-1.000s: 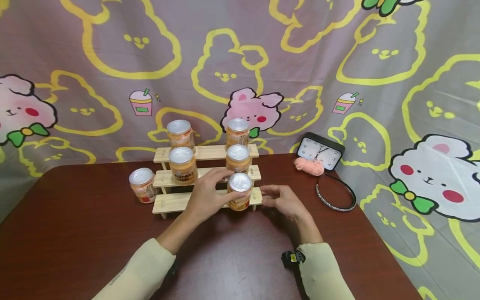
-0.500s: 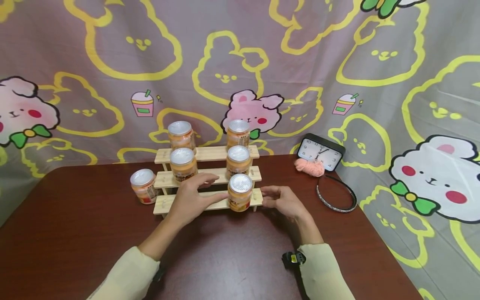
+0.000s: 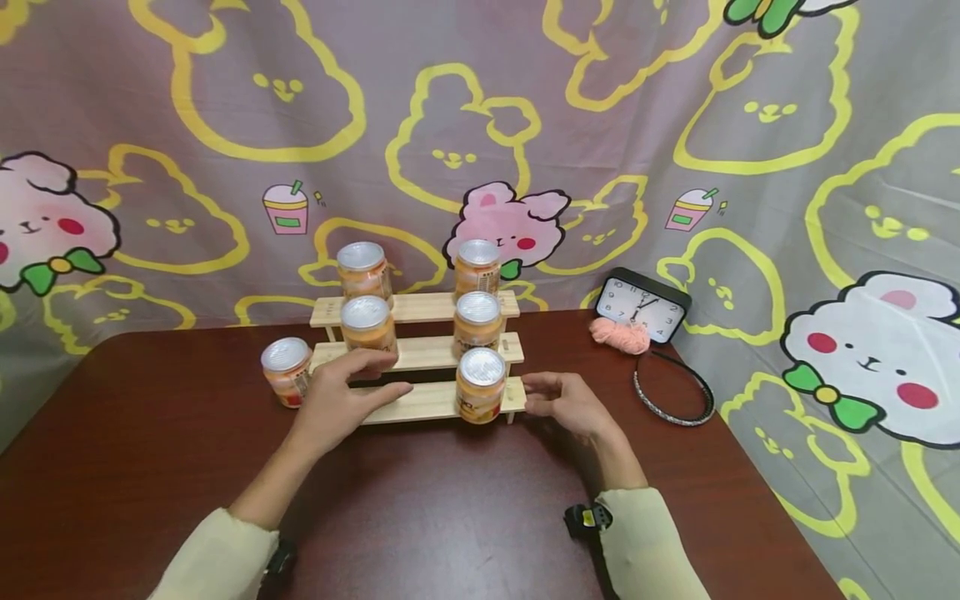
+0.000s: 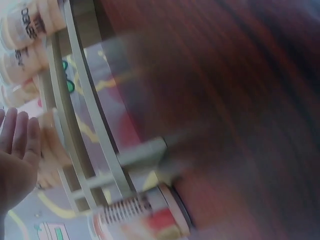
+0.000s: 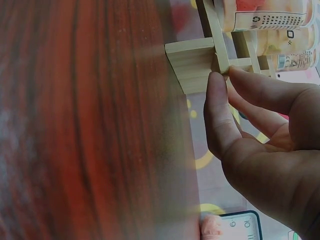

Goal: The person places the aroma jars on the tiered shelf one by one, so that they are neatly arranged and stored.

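A three-tier wooden display stand (image 3: 420,403) holds fruit jars with silver lids: two on the top step, two on the middle one, and one jar (image 3: 480,392) at the right of the bottom step. Another jar (image 3: 287,371) stands on the table by the stand's left end, partly behind my left hand (image 3: 333,408). That hand holds nothing, its thumb and fingers spread in front of the lower left steps, hiding part of them. My right hand (image 3: 570,406) pinches the right end of the bottom step; in the right wrist view its fingertips (image 5: 217,82) meet at the board's corner.
On the right of the table (image 3: 450,517) stands a black-framed clock (image 3: 641,305) with a pink yarn bundle (image 3: 619,334) before it. A dark headband with a glittery side (image 3: 672,408) lies nearer. A patterned curtain (image 3: 420,150) hangs behind the table.
My left hand has let go of the jar on the bottom step and moved left along the stand. The right hand has stayed at the stand's right end.
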The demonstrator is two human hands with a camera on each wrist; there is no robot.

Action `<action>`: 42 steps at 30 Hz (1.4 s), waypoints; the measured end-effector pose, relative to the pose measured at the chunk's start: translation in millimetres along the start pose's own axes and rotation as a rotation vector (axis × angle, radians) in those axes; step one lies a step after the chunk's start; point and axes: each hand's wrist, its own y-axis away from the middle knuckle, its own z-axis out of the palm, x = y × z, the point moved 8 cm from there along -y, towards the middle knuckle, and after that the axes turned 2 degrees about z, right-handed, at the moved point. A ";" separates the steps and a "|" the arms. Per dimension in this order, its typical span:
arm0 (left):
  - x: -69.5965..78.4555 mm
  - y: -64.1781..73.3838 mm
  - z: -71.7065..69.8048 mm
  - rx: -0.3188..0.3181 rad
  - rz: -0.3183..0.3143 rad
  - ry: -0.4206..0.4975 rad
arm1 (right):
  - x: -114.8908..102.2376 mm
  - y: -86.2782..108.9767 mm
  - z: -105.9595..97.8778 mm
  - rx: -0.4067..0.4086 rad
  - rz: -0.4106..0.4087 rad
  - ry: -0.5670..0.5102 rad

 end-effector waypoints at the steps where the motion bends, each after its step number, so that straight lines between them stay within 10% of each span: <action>1: -0.9 0.6 -3.4 0.003 0.000 0.005 | -0.8 0.4 -0.3 0.004 -0.001 0.001; 28: -51.2 15.1 -103.6 0.346 -0.245 -0.223 | -0.2 -0.2 -0.7 0.002 -0.003 0.013; 42: -83.3 19.2 -115.1 0.284 -0.364 -0.267 | 1.6 1.5 -0.6 0.000 0.021 -0.005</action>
